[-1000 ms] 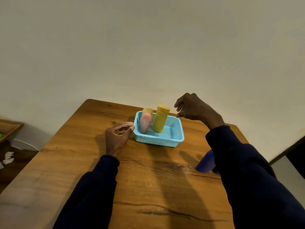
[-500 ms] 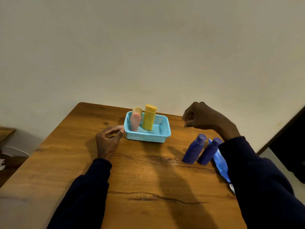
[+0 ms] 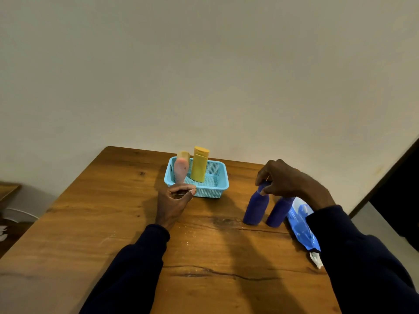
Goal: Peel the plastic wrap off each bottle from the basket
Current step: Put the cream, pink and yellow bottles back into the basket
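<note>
One head cam, wide-angle; faces fwd & down over table (image 3: 79,234) toward wall (image 3: 204,64). Left hand (image 3: 174,200), right hand (image 3: 285,180) close below; edges prob. warped.

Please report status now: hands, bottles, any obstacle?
Right hand grips cap of left blue bottle. Left hand curled beside basket, grip unclear. Pink bottle and yellow bottle stand in basket. Second blue bottle close alongside.

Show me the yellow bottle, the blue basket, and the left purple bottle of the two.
yellow bottle (image 3: 199,167): head view, middle of its body.
blue basket (image 3: 213,191): head view, its front wall.
left purple bottle (image 3: 256,208): head view, its lower body.
</note>
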